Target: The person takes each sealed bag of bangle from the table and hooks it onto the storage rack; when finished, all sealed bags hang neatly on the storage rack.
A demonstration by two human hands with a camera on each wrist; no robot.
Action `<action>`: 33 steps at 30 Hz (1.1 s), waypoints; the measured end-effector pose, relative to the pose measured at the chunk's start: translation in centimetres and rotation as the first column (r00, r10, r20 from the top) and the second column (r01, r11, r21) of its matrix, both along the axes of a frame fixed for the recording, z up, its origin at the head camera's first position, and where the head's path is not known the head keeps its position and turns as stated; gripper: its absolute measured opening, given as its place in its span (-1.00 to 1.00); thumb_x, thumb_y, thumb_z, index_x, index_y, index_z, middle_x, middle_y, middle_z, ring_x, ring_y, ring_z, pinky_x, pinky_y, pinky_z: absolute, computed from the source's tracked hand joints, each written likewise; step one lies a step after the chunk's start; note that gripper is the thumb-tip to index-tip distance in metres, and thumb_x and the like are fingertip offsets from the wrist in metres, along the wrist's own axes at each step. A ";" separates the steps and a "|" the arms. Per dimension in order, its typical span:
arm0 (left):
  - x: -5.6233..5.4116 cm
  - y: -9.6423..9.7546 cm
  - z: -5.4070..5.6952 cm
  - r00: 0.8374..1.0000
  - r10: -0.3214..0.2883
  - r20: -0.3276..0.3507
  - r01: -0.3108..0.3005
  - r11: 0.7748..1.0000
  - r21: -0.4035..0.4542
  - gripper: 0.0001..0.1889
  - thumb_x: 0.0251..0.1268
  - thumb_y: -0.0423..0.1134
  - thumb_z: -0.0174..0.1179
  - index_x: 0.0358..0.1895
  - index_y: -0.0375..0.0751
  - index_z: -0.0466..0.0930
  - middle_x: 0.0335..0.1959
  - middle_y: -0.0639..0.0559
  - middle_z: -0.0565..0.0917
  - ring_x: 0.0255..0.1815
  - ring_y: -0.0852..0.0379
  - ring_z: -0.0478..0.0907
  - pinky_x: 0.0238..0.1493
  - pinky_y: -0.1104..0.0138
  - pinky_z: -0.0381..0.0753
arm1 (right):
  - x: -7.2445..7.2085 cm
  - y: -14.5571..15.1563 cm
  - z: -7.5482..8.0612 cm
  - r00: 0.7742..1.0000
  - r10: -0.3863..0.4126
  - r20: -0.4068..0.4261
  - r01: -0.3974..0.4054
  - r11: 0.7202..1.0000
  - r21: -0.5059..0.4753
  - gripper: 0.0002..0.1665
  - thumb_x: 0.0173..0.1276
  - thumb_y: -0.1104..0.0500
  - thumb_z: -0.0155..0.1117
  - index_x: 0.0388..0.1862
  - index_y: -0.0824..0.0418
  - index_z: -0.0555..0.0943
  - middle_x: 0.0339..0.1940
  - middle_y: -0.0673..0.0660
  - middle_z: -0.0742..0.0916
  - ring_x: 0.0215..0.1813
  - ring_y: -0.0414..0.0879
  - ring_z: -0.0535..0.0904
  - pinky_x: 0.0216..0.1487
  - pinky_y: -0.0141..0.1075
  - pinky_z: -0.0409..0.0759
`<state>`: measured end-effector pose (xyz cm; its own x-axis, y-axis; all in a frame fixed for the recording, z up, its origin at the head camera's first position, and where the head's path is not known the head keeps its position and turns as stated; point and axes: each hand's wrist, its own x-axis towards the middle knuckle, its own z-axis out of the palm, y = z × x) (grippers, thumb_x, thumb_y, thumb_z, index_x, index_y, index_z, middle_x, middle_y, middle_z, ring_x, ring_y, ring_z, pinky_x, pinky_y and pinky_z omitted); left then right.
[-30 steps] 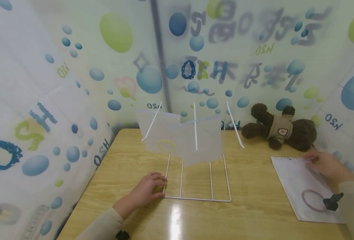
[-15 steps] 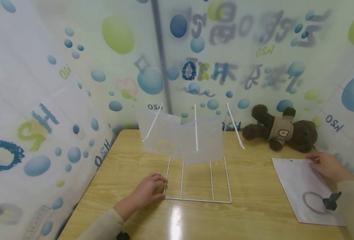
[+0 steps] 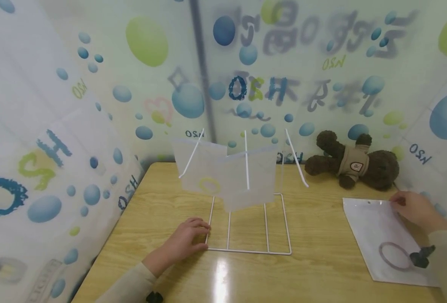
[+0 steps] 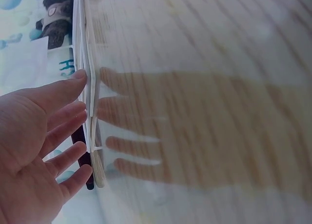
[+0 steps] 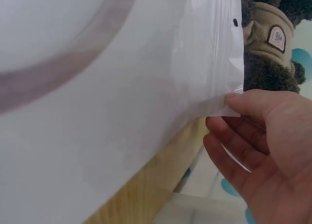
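Observation:
A white wire rack (image 3: 267, 227) stands on the table, its upper prongs carrying two whitish translucent bags (image 3: 251, 181); a yellow ring (image 3: 210, 185) shows in the left one. At the left side of the rack's base, my left hand (image 3: 182, 240) touches the wire with relaxed fingers, seen close up in the left wrist view (image 4: 34, 136). Over on the right, my right hand (image 3: 416, 210) pinches the top corner of a white zip bag (image 3: 371, 235) between thumb and fingers. A hang hole and a faint mauve ring (image 3: 394, 256) show on that bag.
A dark brown teddy bear (image 3: 360, 162) in a beige top lies on its side at the back right, just behind the zip bag. Patterned curtains (image 3: 147, 42) hang behind and beside the wooden table (image 3: 314, 273).
My right hand has shifted slightly to the right, and the zip bag's near edge has moved a little with it. My left hand stays at the rack's base.

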<state>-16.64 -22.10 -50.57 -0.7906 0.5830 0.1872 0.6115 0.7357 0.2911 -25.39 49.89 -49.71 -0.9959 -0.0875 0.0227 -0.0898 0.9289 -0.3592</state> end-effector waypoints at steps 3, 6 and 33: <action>0.1 0.0 0.1 1.000 0.001 0.000 -0.001 1.000 -0.001 -0.59 0.09 -0.15 0.55 0.02 -0.21 0.76 0.16 0.01 0.72 0.28 -0.14 0.55 0.32 -0.13 0.57 | 0.3 -0.3 0.4 0.999 0.021 -0.031 -0.021 1.000 0.002 -0.83 0.34 0.25 0.34 -0.25 0.39 0.68 -0.36 0.24 0.76 -0.28 0.10 0.67 -0.33 -0.18 0.64; 0.1 0.1 0.0 1.000 0.000 -0.002 0.000 1.000 0.001 -0.59 0.09 -0.15 0.55 0.01 -0.21 0.76 0.15 0.01 0.72 0.29 -0.14 0.55 0.31 -0.13 0.57 | 0.7 -0.9 1.3 0.999 0.025 -0.034 -0.025 1.000 -0.008 -0.82 0.37 0.23 0.34 -0.24 0.37 0.68 -0.35 0.21 0.77 -0.28 0.05 0.66 -0.36 -0.29 0.57; 0.1 -0.1 -0.2 1.000 0.003 -0.009 -0.003 1.000 -0.005 -0.59 0.09 -0.14 0.54 0.02 -0.19 0.76 0.16 0.02 0.72 0.29 -0.14 0.55 0.33 -0.12 0.56 | 5.3 -8.2 8.5 0.977 0.130 -0.172 -0.128 0.992 0.023 -0.87 0.38 0.17 0.43 -0.22 0.23 0.71 -0.38 -0.03 0.73 -0.38 -0.46 0.49 -0.44 -0.43 0.55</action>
<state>-16.58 -22.16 -50.72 -0.7907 0.5817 0.1910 0.6118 0.7390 0.2820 -20.06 41.70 -41.21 -0.9574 -0.2160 0.1917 -0.2687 0.9095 -0.3172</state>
